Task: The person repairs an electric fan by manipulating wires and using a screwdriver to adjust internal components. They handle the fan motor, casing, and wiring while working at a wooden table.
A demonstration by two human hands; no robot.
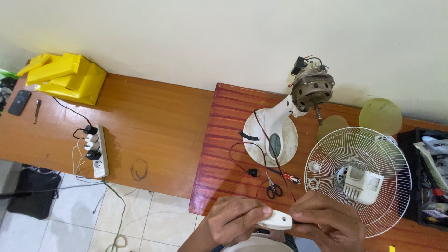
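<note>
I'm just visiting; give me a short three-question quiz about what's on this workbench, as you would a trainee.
1. True or false: both hands grip the small white plastic part.
2. What lies nearest the scissors: A) phone, B) red and black wires, C) yellow folder?
3. What sits on the wire fan guard?

Key:
1. True: left hand and right hand both hold it.
2. B, the wires from the fan stand.
3. A white plastic housing.
</note>
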